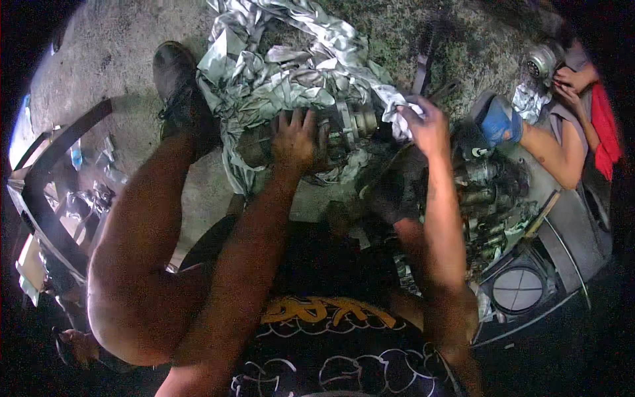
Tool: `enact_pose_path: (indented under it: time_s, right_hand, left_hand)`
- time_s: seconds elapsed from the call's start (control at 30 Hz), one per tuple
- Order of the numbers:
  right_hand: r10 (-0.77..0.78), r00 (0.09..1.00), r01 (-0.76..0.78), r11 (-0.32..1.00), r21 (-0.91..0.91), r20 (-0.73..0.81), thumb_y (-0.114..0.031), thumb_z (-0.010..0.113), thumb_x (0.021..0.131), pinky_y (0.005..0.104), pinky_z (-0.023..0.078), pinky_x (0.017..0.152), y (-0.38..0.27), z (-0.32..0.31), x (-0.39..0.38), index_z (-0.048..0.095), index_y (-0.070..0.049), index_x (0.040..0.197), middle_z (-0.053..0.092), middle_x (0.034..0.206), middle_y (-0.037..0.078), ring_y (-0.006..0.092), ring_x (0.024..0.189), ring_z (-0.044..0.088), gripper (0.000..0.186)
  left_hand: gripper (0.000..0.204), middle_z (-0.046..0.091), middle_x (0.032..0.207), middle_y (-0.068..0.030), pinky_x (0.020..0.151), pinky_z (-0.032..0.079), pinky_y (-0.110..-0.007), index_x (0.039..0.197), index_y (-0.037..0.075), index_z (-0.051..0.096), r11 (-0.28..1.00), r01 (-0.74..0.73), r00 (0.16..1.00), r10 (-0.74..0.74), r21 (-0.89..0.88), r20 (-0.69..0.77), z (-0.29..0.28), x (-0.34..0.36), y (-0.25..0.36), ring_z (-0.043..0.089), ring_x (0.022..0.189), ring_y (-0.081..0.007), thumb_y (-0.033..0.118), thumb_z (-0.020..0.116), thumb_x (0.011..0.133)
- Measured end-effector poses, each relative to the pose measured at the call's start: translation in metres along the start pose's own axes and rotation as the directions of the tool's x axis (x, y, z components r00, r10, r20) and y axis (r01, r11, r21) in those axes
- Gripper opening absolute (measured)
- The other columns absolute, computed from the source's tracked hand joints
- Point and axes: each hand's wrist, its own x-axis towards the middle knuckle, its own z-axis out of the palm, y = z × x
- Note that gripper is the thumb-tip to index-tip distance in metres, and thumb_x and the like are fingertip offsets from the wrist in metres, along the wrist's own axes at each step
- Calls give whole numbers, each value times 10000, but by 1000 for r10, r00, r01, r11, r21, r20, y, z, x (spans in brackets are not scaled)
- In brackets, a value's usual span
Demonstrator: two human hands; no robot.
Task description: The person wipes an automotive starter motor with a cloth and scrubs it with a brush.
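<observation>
Silver sheeting (278,89), crumpled in a loose heap on the concrete floor (119,73), just ahead of the lap and bunched against the far side of a cylindrical metal part (360,122). Pinched narrowly at one trailing end between thumb and fingers of the right hand (426,129), with slack running back to the heap. Under the left hand (295,140), palm-down with fingers a little apart, the darker end of the part; impossible to tell whether gripped or merely steadied. Apparently at the step of working the sheeting about the metal, with wrapping and unwrapping not to be told apart here. Likely to call next for steady pressure on the left and a gentle draw on the pinched end, clear of snagging edges. For containers, only loose coverings to report: the sheeting itself, partly around the metal part and open toward the lap; off to the left, beside a dark curved frame (83,126), shiny crumpled plastic (83,206), too blurred for any contents to be made out; at far right, near a co-worker's hands (577,79), a smaller silver piece (529,100) just below a round metal part (545,63).
</observation>
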Motion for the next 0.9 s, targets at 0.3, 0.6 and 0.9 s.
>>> enact_pose_path:
  time_s: [0.3, 0.6, 0.9]
  right_hand:
    - [-176, 981, 165, 977, -135, -76, -79, 530, 838, 436, 490, 822, -43, 63, -93, 570, -91, 1204, 608, 984, 252, 412, 934, 593, 369]
    - [300, 932, -223, 917, 330, -205, -194, 638, 842, 391, 459, 838, -42, 80, -107, 597, -31, 1019, 618, 1017, 185, 332, 976, 583, 244]
    - [135, 935, -103, 988, 115, -327, -191, 704, 770, 388, 484, 747, -37, 101, -87, 594, -32, 966, 648, 874, 168, 338, 821, 631, 275]
  left_hand:
    - [462, 542, 1137, -181, 940, 350, -544, 1165, 46, 549, 998, 14, 998, -10, 59, -63, -2, 2, 10, 469, 1079, -432, 384, 509, 853]
    - [428, 549, 1124, -177, 920, 372, -537, 1136, 51, 563, 989, -31, 985, 54, 143, -162, 2, -2, 9, 485, 1046, -411, 363, 513, 847]
    - [533, 460, 1278, -214, 972, 368, -545, 1281, 57, 474, 997, 72, 994, -73, 10, 86, -18, 1, 7, 391, 1163, -496, 395, 503, 870]
